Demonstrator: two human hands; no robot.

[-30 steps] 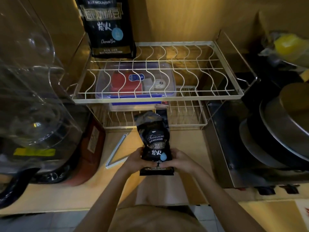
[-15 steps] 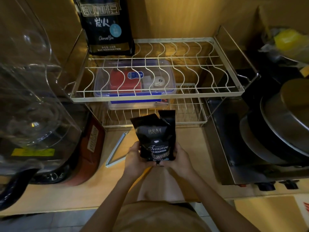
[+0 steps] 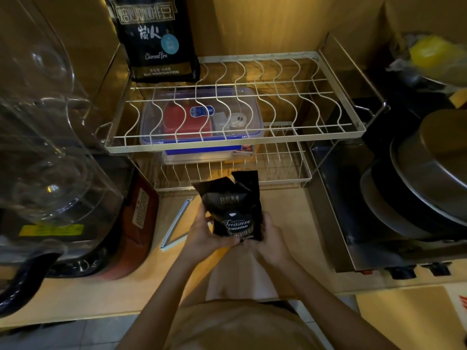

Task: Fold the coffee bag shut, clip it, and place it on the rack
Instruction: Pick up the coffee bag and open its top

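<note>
Both hands grip the small black coffee bag (image 3: 233, 210) by its lower part: the left hand (image 3: 204, 234) wraps its left edge, the right hand (image 3: 269, 238) its right, with the crumpled, glossy top unfolded above them. Beyond the hands, a wavy-wired white rack (image 3: 252, 137) carries a larger black coffee bag (image 3: 156, 39) at its far left corner. Under its top tier sits a clear plastic box (image 3: 202, 117) holding a red item and small packets.

From my remote seat, I see a black coffee bag (image 3: 233, 208) with white lettering and a small white cup emblem. A larger black bag (image 3: 156, 39) carries white and gold print and a pale blue dot. The wire rack (image 3: 328, 137) reads cream-white, its wires bent in a wavy pattern. A clear box (image 3: 202, 117) with blue trim shows red inside. The counter (image 3: 101, 294) is tan.
</note>
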